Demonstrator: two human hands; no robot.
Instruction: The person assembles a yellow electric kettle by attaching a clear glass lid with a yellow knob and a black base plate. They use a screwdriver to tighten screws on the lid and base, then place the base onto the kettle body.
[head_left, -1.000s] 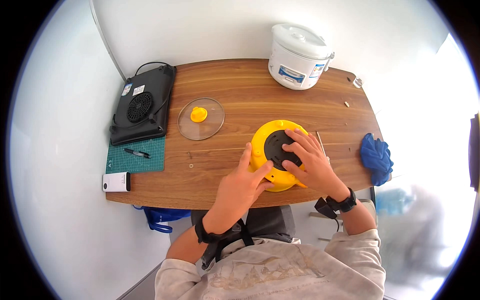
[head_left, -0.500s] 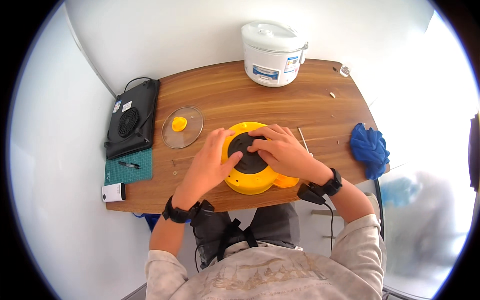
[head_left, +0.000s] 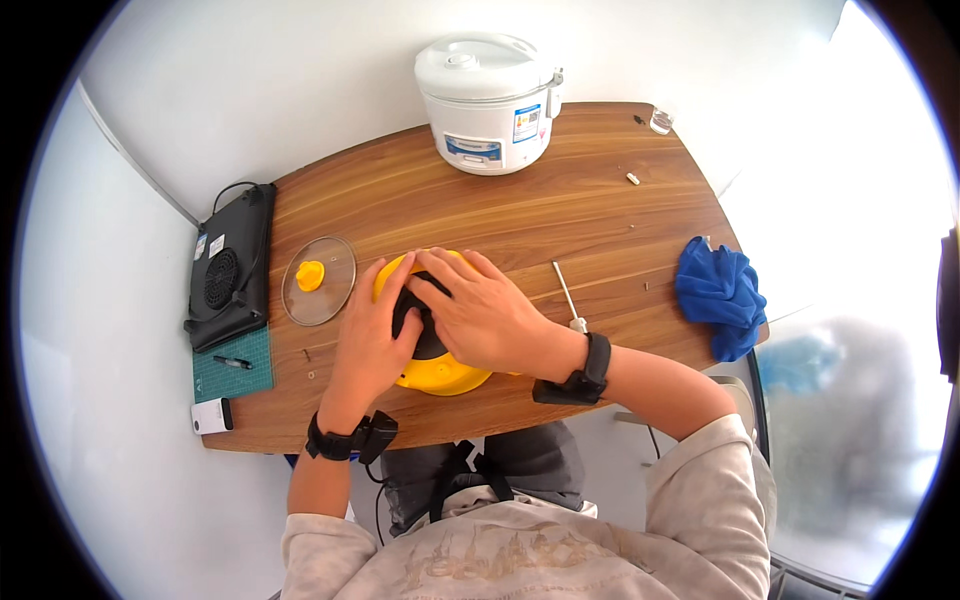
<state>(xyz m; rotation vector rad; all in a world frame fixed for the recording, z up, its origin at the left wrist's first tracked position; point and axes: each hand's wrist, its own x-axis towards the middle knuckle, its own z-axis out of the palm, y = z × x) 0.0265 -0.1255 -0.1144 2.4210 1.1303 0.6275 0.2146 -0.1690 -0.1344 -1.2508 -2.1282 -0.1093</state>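
Note:
A round yellow pot (head_left: 447,376) lies bottom up near the table's front edge, its black round base (head_left: 428,344) facing me. My left hand (head_left: 368,338) grips the pot's left side, with its thumb on the black base. From the right, my right hand (head_left: 485,315) is laid across the base, its fingertips reaching the far rim beside the left fingers. The hands cover much of the pot, and its side handle is almost hidden. A glass lid (head_left: 335,276) with a yellow knob (head_left: 310,276) rests to the left.
A white rice cooker (head_left: 490,125) stands at the back. Left are a black flat appliance (head_left: 225,262), a green cutting mat (head_left: 248,372) with a pen (head_left: 234,362), and a white box-shaped item (head_left: 211,416). Right are a screwdriver (head_left: 568,293) and blue cloth (head_left: 718,296); small parts lie scattered.
The whole view has shifted, moving the scene leftward. My right hand now stretches farther across the pot, covering more of the base and the handle. My left fingers sit closer to the right hand.

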